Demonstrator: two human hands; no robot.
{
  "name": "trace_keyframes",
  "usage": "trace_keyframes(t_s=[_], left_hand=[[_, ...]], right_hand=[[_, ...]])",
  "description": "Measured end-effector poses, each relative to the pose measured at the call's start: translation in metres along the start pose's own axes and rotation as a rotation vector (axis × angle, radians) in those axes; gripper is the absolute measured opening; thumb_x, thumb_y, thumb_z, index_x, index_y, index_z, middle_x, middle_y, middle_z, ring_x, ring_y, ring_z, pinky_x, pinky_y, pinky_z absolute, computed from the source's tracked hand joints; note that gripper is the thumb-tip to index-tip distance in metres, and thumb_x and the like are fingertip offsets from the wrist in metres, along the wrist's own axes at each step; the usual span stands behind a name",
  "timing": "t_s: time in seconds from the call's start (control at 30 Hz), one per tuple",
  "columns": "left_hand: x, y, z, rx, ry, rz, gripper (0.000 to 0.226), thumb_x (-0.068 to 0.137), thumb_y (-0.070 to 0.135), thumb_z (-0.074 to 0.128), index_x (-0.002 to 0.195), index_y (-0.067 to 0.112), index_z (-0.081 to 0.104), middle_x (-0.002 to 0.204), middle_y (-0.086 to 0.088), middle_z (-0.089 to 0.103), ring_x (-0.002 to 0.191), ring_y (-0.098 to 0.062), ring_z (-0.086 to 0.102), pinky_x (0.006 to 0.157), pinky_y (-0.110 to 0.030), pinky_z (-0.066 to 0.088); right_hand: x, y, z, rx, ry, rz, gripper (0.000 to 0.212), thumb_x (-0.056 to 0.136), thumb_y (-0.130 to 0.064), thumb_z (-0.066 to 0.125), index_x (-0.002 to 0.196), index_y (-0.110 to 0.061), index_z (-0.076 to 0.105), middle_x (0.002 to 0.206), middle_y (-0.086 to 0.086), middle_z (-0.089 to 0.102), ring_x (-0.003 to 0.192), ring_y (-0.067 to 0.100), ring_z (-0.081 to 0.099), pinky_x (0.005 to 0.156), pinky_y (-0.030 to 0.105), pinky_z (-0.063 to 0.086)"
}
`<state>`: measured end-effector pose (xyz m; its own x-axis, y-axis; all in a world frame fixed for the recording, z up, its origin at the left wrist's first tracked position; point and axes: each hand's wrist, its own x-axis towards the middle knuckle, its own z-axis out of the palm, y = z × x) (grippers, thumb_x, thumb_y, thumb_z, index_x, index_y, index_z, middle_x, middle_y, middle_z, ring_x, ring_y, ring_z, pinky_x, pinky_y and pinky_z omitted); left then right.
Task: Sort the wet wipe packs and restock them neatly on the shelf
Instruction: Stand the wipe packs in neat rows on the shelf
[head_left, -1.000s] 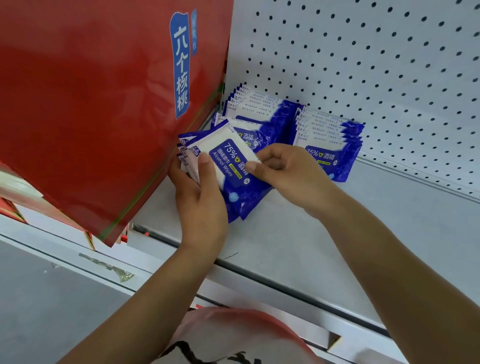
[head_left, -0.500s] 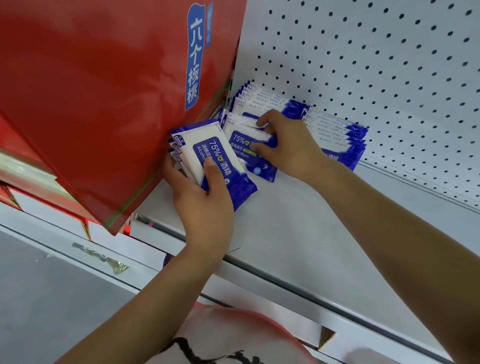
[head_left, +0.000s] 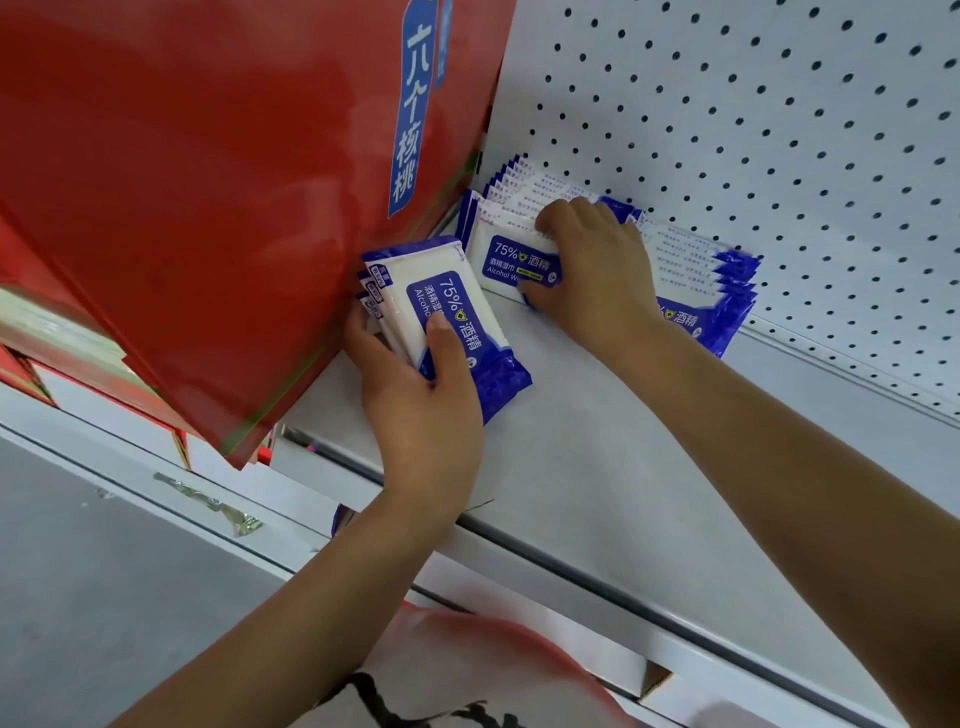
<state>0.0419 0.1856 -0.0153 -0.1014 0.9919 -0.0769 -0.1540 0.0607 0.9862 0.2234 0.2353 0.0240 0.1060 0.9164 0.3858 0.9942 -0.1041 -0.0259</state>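
My left hand (head_left: 421, 410) grips a small stack of blue-and-white wet wipe packs (head_left: 441, 306) just above the white shelf (head_left: 597, 467), thumb across the top pack's label. My right hand (head_left: 597, 270) holds a single wipe pack (head_left: 509, 260) at its right end, fingers over its top edge and thumb beneath, setting it against the row of packs (head_left: 524, 182) standing at the back left. A second row of packs (head_left: 696, 280) leans behind my right wrist near the pegboard.
A large red gift box (head_left: 208, 182) tilts over the shelf's left side, close to my left hand. The white pegboard back wall (head_left: 753, 104) rises behind the packs. The shelf's front rail (head_left: 597, 587) runs diagonally below my arms.
My right hand took one pack from the stack in my left hand and carried it back to the rear left row. My left hand stayed in place with the remaining packs.
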Motion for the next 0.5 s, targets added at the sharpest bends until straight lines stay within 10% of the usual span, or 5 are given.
trace_keyframes(t_s=[0.5], left_hand=[[-0.001, 0.008, -0.002, -0.009, -0.025, -0.03, 0.061, 0.099, 0.033, 0.063, 0.151, 0.03, 0.031, 0.112, 0.029, 0.052, 0.099, 0.001, 0.064, 0.06, -0.011, 0.054]], right_hand=[[-0.021, -0.003, -0.011, 0.118, 0.144, 0.136, 0.05, 0.083, -0.047, 0.076, 0.119, -0.016, 0.06, 0.121, 0.004, 0.06, 0.116, 0.023, 0.051, 0.097, 0.037, 0.038]])
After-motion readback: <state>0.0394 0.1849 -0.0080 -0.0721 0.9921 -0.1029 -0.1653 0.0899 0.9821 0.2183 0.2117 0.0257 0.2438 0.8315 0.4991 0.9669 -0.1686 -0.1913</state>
